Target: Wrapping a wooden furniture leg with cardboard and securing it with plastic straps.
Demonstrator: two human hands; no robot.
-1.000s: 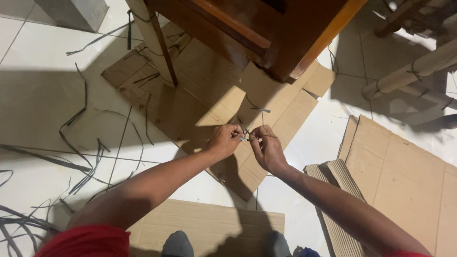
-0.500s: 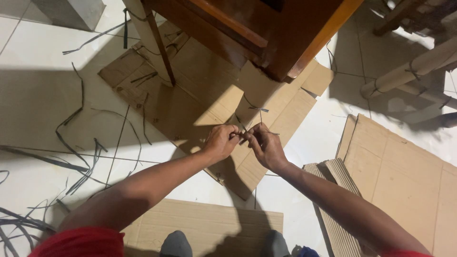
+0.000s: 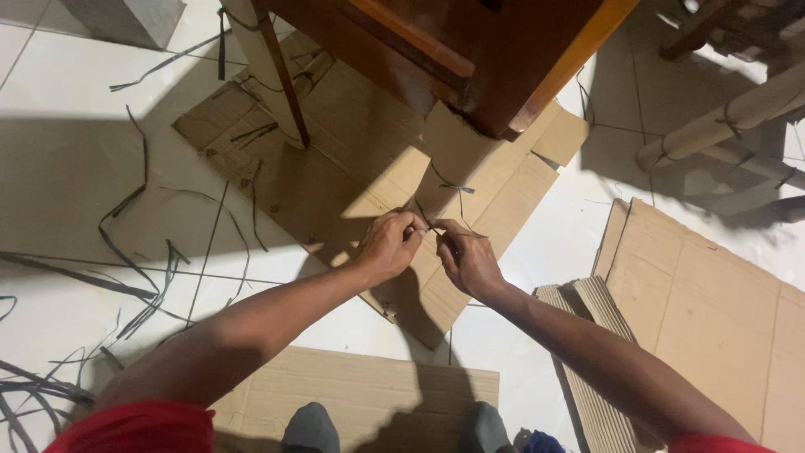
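2 hands pinching a thin dark strap at a cardboard-wrapped furniture leg, seen from above.

Bottom centre: 2 grey-socked feet (image 3: 312,428) stand on a flat cardboard sheet (image 3: 369,394) on the white tiled floor (image 3: 59,193). At mid-frame the left hand (image 3: 388,243) and right hand (image 3: 466,258) meet, each grip pressed together on an end of the dark strap (image 3: 426,226); the strap lies just below the cardboard-wrapped leg (image 3: 449,168), which carries a second tied band (image 3: 457,188). Under the leg lies a large flattened carton (image 3: 335,159). Loose dark strap offcuts (image 3: 134,277) litter the left of the frame; folded cardboard (image 3: 713,302) lies lower right. Top centre: the brown wooden furniture body (image 3: 503,59); upper right, a wrapped roll (image 3: 721,122).
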